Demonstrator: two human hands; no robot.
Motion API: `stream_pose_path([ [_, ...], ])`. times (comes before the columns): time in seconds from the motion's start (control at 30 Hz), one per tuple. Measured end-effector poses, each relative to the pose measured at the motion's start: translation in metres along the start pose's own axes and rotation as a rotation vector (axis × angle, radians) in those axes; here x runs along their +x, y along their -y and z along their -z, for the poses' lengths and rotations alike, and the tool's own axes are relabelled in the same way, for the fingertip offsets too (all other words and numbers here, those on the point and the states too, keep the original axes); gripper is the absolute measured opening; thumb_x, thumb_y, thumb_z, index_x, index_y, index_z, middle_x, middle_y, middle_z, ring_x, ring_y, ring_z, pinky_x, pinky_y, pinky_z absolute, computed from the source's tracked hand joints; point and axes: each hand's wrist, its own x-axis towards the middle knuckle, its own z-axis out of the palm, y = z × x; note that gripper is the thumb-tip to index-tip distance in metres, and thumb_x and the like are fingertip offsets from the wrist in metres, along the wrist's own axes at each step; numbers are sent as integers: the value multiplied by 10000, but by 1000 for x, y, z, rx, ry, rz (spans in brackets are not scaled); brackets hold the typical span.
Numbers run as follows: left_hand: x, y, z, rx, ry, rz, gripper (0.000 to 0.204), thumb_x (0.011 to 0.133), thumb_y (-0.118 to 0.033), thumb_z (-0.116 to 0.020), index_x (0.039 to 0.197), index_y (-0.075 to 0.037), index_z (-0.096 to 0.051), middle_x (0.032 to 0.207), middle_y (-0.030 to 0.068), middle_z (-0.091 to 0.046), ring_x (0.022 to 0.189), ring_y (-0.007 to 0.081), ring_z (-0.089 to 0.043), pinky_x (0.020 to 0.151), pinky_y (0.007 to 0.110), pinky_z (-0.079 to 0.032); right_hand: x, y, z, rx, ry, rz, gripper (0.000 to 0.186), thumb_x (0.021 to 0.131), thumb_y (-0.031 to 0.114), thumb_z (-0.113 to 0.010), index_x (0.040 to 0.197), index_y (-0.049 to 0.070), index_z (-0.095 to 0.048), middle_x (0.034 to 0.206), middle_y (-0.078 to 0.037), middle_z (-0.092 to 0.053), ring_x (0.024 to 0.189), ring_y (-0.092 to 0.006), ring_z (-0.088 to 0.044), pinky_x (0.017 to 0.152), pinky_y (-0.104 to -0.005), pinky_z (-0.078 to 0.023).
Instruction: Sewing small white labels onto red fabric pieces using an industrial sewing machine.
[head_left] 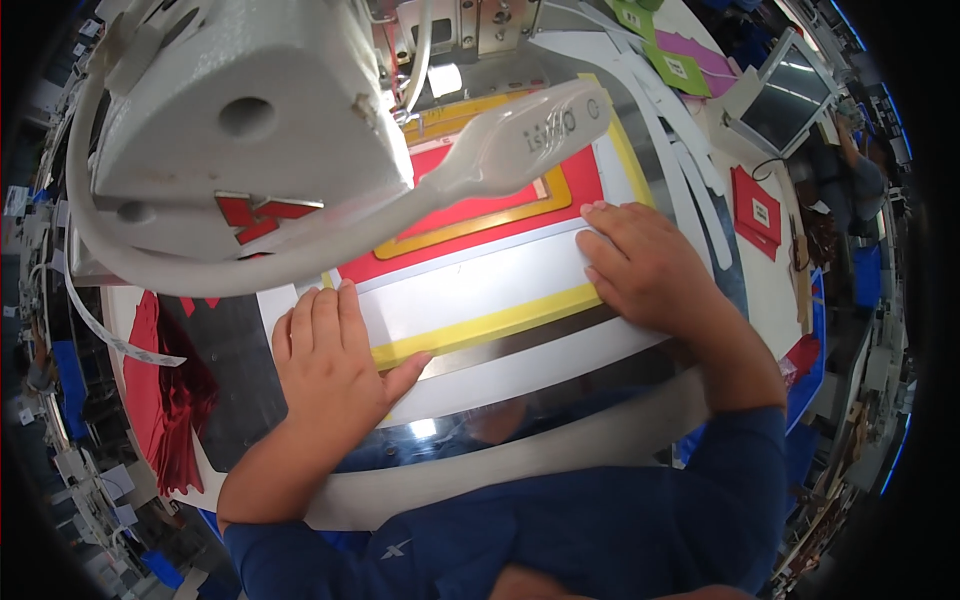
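A flat sewing template (480,290), white with yellow tape along its edges, lies under the head of a sewing machine (240,120). Red fabric (370,266) with a yellow rectangular frame (480,228) on it shows in the template's far part. My left hand (335,355) lies flat across the template's left end, fingers stretched forward and thumb apart on the near yellow strip. At the right end, my right hand (640,265) rests palm down, its slightly bent fingers apart and pointing left. Neither hand visibly grasps anything. The machine's needle area is partly hidden.
A pale lamp on a bendy neck (520,140) arches low over the template. Red fabric pieces (165,400) hang at the left; more red pieces (757,212) lie at the right, near a screen (790,92). White strips (690,190) run along the right side.
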Motion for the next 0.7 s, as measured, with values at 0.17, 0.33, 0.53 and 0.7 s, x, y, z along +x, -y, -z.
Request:
stream_pose_path([
  [0.17,-1,1,-1,-24,33,37,927,782,-592,-821,1420,40,-593,1351,243,-590,1279,413,-554,1093,531,-399,-3,-5,2,9,-17,6,253,945,168,-742,1139,17,-683,1305,-225,-702,1245,-364,-674,1112,-480,-502],
  [0.33,16,-5,6,-174,64,-149,873,845,-564,-817,1439,37,-600,1389,291,-596,1302,466,-569,1126,562,-423,-13,-9,7,29,-56,-55,234,945,188,-749,1109,31,-693,1263,-187,-710,1199,-345,-684,1094,-469,-503],
  [0.53,17,-20,0,-143,138,-101,928,832,-573,-833,1477,40,-568,1404,308,-590,1316,474,-570,1090,552,-456,-26,-69,33,121,-146,-472,205,934,192,-747,1073,41,-742,1133,-159,-734,1070,-374,-701,960,-455,-545],
  [0.7,17,-12,-15,-126,49,-140,939,828,-576,-835,1479,45,-567,1390,300,-595,1276,448,-589,1034,523,-471,-107,-159,49,-149,-211,-909,234,951,203,-712,1077,10,-750,1060,-194,-730,1049,-404,-702,923,-501,-542],
])
